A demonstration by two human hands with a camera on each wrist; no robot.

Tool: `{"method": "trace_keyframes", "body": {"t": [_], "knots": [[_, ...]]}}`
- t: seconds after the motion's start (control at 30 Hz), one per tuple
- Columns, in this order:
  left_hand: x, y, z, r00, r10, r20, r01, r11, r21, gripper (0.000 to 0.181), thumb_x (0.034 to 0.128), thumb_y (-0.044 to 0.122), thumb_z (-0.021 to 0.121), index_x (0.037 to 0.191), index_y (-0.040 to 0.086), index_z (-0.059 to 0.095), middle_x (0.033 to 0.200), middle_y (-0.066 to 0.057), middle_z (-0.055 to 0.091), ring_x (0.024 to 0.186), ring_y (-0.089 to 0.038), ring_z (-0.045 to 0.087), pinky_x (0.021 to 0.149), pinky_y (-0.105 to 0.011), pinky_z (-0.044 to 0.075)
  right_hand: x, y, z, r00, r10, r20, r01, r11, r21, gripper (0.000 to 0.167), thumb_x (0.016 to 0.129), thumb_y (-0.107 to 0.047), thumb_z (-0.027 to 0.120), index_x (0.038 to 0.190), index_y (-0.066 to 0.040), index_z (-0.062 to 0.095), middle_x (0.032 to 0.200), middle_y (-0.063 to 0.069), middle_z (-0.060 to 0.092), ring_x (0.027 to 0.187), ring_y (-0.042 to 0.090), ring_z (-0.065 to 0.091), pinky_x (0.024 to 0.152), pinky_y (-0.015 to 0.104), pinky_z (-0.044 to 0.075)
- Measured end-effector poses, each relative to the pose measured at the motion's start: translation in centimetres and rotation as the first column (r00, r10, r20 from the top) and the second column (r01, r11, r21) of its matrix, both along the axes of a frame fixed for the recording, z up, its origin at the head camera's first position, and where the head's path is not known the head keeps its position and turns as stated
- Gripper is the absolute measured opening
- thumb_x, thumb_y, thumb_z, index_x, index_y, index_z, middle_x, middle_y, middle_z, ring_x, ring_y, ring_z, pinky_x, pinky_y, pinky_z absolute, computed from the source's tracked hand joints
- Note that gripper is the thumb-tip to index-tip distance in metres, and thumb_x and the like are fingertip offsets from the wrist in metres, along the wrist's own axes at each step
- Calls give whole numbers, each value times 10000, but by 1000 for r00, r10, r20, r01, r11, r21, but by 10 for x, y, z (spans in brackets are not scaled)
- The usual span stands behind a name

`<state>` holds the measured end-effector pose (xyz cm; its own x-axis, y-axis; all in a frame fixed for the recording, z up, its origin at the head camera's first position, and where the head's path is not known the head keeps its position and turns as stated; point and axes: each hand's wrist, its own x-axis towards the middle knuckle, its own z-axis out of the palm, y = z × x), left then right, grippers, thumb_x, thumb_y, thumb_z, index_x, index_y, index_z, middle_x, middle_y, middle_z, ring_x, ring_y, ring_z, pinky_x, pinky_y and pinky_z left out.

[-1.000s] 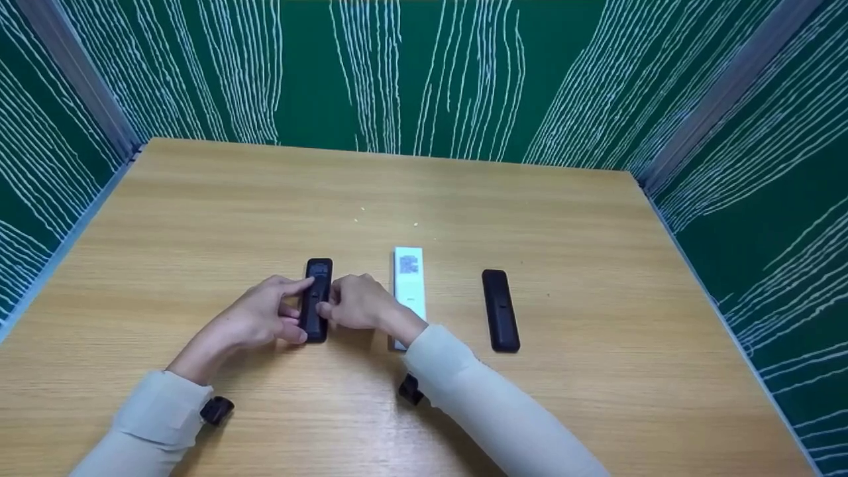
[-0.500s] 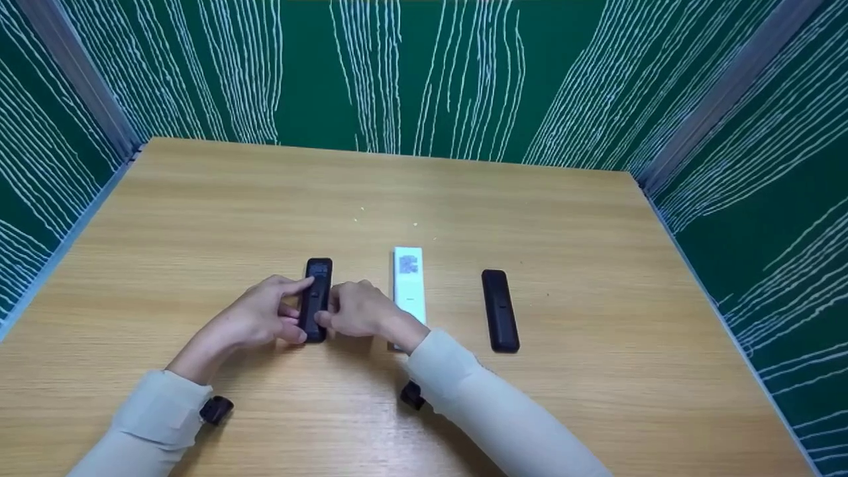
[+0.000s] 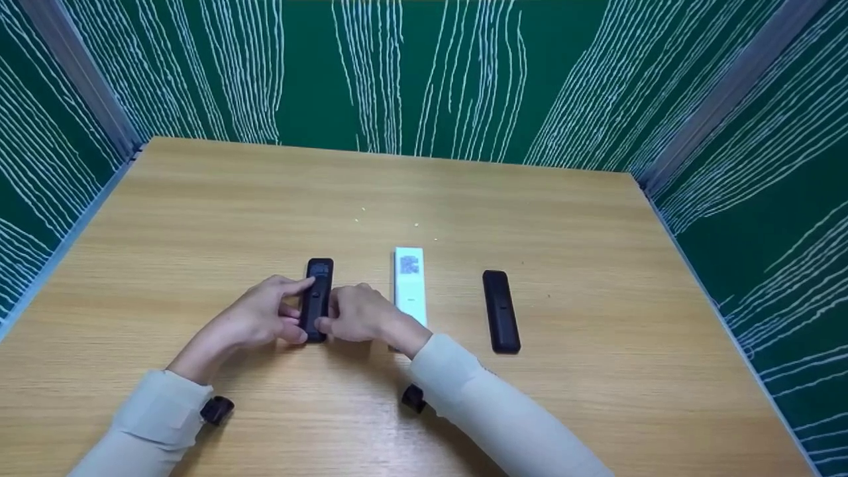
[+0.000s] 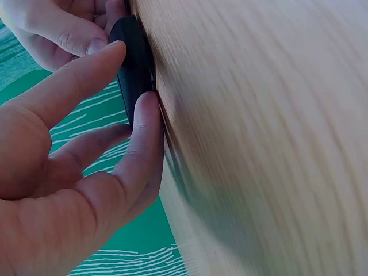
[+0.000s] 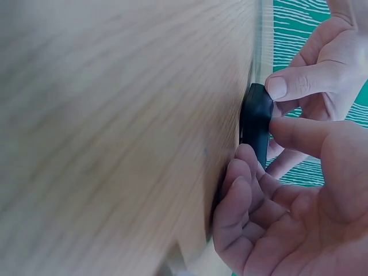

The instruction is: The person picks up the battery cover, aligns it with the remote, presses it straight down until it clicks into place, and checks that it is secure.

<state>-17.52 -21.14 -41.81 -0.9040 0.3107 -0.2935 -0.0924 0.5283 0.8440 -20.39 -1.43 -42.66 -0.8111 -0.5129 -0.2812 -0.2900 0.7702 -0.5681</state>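
Note:
A black remote control (image 3: 320, 281) lies back side up on the table, left of the middle. My left hand (image 3: 265, 313) holds it from the left, with fingertips on its top face and along its side. From the other side my right hand (image 3: 361, 315) grips its lower half, thumb on the top face and the other fingers curled against the edge. In the left wrist view the remote (image 4: 135, 72) stays flat against the wood between my fingers. The right wrist view shows both thumbs near the remote's end (image 5: 257, 118). My right hand hides part of it.
A white remote control (image 3: 410, 288) with a printed label lies just right, its near end under my right wrist. Farther right is a second black remote control (image 3: 501, 311). Small pale crumbs (image 3: 416, 224) dot the table (image 3: 530, 218). Green walls stand behind and beside it.
My right hand has slid slightly toward the near end of the black remote control, its thumb moving down the back. The left hand and the other remotes have stayed put.

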Motion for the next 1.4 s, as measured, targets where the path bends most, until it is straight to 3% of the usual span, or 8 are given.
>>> {"method": "trace_keyframes", "body": {"t": [0.3, 0.77, 1.03, 1.4], "knots": [[-1, 0, -2, 1000, -11, -25, 11, 1000, -1, 1003, 762, -199, 812, 1629, 1, 348, 1398, -265, 429, 1198, -355, 649, 877, -250, 606, -4, 0, 1, 1000, -9, 4, 9, 1000, -14, 245, 1003, -356, 719, 1005, -112, 737, 734, -28, 633, 661, 132, 540, 583, 249, 423], [-1, 1, -1, 1000, -12, -18, 12, 1000, -3, 1020, 755, -198, 812, 1633, 5, 334, 1421, -280, 423, 1223, -388, 649, 937, -306, 610, -14, -4, -1, 996, -83, 29, 83, 996, -12, 259, 1034, -344, 678, 978, -95, 726, 757, 8, 621, 656, 138, 534, 584, 254, 429], [-1, 0, -1, 1000, -12, -19, 12, 1000, 1, 1019, 753, -195, 814, 1631, 1, 336, 1428, -283, 418, 1226, -395, 654, 933, -302, 611, -17, -7, 0, 987, -126, 100, 128, 992, -20, 258, 1065, -338, 643, 974, -103, 699, 712, 10, 668, 586, 142, 602, 527, 255, 488], [0, 0, -1, 1000, -1, 3, 1, 1000, 15, 1030, 747, -208, 805, 1634, 3, 327, 1441, -281, 411, 1223, -390, 647, 920, -285, 611, -24, -9, -3, 985, -132, 114, 137, 990, -30, 312, 1089, -344, 602, 902, -104, 672, 660, 35, 679, 484, 136, 612, 471, 263, 532]]}}
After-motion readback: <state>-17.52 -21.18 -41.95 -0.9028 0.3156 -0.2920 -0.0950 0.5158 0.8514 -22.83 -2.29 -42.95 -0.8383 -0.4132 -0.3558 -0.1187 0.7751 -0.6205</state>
